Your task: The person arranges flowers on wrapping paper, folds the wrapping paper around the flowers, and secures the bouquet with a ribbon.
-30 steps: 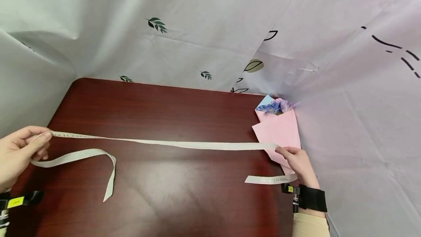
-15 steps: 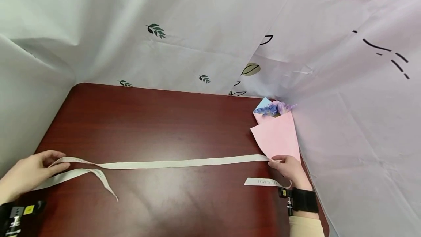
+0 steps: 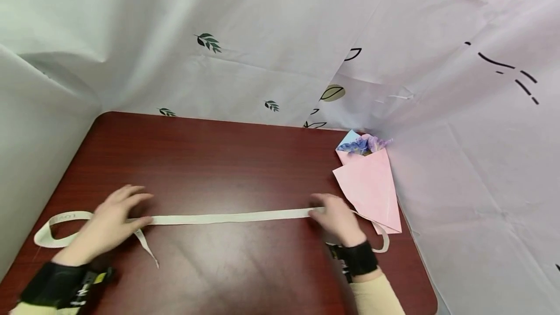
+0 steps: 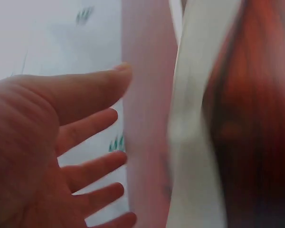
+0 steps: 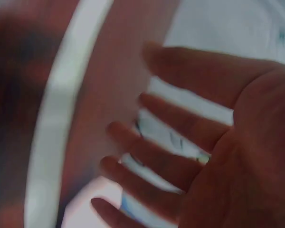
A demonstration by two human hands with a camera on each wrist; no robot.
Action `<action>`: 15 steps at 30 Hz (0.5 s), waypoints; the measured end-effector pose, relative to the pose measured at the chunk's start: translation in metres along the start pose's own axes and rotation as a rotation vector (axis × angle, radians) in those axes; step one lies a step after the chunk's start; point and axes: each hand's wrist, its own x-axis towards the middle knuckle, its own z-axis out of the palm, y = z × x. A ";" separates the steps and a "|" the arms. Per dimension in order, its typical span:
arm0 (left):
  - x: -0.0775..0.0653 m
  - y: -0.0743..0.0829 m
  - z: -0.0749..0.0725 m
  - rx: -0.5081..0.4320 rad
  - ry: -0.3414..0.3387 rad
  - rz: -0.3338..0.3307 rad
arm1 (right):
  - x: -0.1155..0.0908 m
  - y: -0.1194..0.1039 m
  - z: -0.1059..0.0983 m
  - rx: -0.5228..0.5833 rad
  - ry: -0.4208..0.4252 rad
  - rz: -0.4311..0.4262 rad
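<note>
A long white ribbon (image 3: pixel 232 218) with printed lettering lies stretched across the table in the head view, looped at its left end and curled by the pink paper at its right. Over its left part hovers my left hand (image 3: pixel 107 222), fingers spread; the left wrist view shows the ribbon (image 4: pixel 192 114) beside the fingers, not between them. My right hand (image 3: pixel 337 218) is above the ribbon's right part, blurred by motion. In the right wrist view its fingers are apart and hold nothing, with the ribbon (image 5: pixel 57 114) a little way off.
A pink paper wrap (image 3: pixel 372 183) with blue and purple flowers (image 3: pixel 365 145) lies at the table's right edge. The dark red-brown table (image 3: pixel 210 159) is bordered by white patterned sheets (image 3: pixel 245 38) at the back and sides.
The ribbon has come down from between my hands onto the table. Both hands have let it go and moved inward, the left one to the right and the right one to the left.
</note>
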 end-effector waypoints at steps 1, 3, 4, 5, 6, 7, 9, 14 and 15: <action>0.004 0.007 0.007 0.001 -0.010 0.016 | 0.004 -0.008 0.010 -0.003 -0.010 -0.054; 0.010 0.016 0.020 0.010 -0.022 0.043 | 0.011 -0.022 0.027 -0.006 -0.025 -0.130; 0.013 0.019 0.026 0.015 -0.029 0.047 | 0.014 -0.026 0.035 -0.009 -0.021 -0.158; 0.016 0.021 0.031 0.021 -0.033 0.046 | 0.016 -0.030 0.041 -0.014 -0.013 -0.170; 0.018 0.023 0.035 0.029 -0.029 0.044 | 0.018 -0.032 0.045 -0.019 0.002 -0.168; 0.020 0.024 0.038 0.034 -0.023 0.032 | 0.019 -0.034 0.049 -0.029 0.021 -0.154; 0.023 0.024 0.043 0.041 0.000 0.007 | 0.019 -0.035 0.054 -0.046 0.064 -0.114; 0.027 0.025 0.047 0.038 0.038 -0.050 | 0.018 -0.033 0.056 -0.060 0.079 -0.060; 0.027 0.025 0.046 0.035 0.040 -0.056 | 0.017 -0.033 0.055 -0.050 0.068 -0.065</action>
